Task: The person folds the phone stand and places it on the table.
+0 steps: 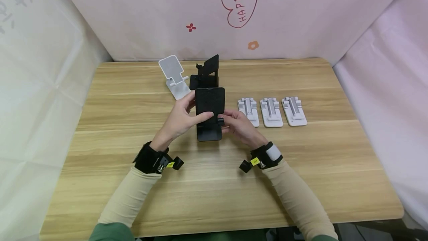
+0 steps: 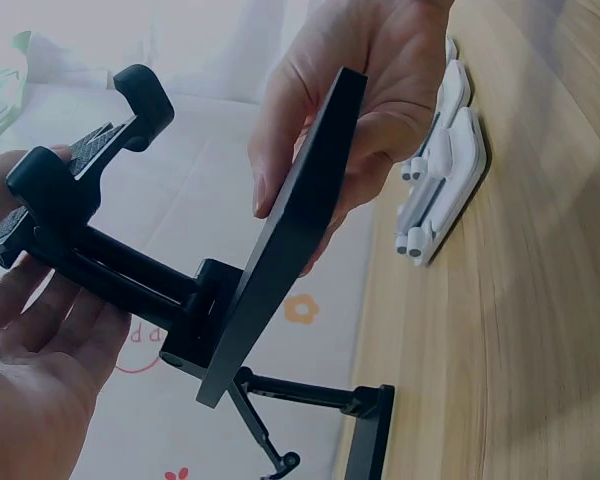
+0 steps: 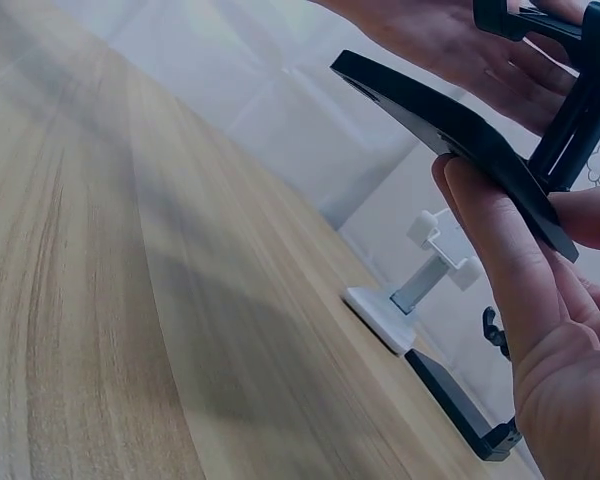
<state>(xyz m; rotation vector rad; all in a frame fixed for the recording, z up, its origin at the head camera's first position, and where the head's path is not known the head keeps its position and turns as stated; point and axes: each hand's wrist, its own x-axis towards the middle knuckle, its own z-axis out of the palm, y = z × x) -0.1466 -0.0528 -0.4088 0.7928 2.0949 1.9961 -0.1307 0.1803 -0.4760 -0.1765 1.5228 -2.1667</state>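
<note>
Hold by its edges the likely light, stiff black stand point(image 1: 210, 100), grasped mid-frame by left hand point(image 1: 182, 117) and right hand point(image 1: 241, 127).

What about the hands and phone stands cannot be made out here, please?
Head: most fingertips of the left hand, hidden behind the held black phone stand.
Left wrist: part of the second black phone stand, cut off by the bottom edge.
Right wrist: part of the held black phone stand, cut off at right.
</note>
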